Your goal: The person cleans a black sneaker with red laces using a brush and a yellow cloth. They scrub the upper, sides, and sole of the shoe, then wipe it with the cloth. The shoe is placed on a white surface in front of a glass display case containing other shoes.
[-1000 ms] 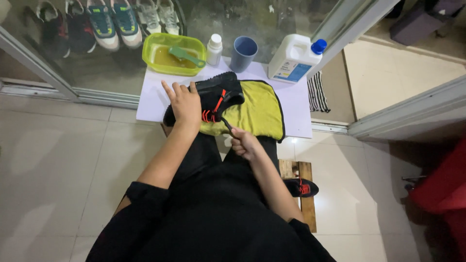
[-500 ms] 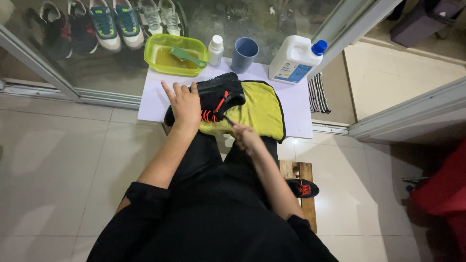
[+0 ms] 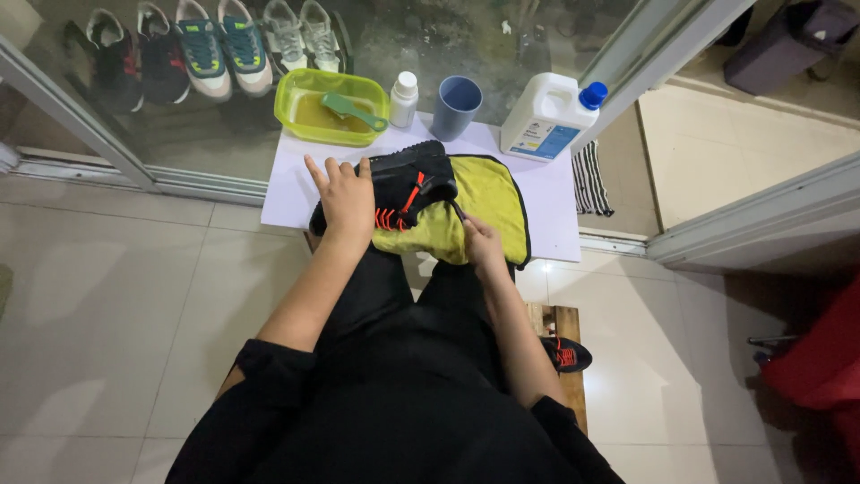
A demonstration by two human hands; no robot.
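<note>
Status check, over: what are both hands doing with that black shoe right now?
Left hand flat on the shoe, pinning it. Right hand pinching the black lace. Shoe on yellow cloth. Nothing in the way.

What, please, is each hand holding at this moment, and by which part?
The left hand presses down on the toe end of the black sneaker. The right hand pinches the free end of its black lace.

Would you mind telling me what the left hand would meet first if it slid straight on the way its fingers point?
Probably the yellow-green plastic basin. The left hand lies flat on the black sneaker with orange laces, fingers pointing up-left across the white tabletop; depth is hard to judge, so it might pass beside it.
</note>
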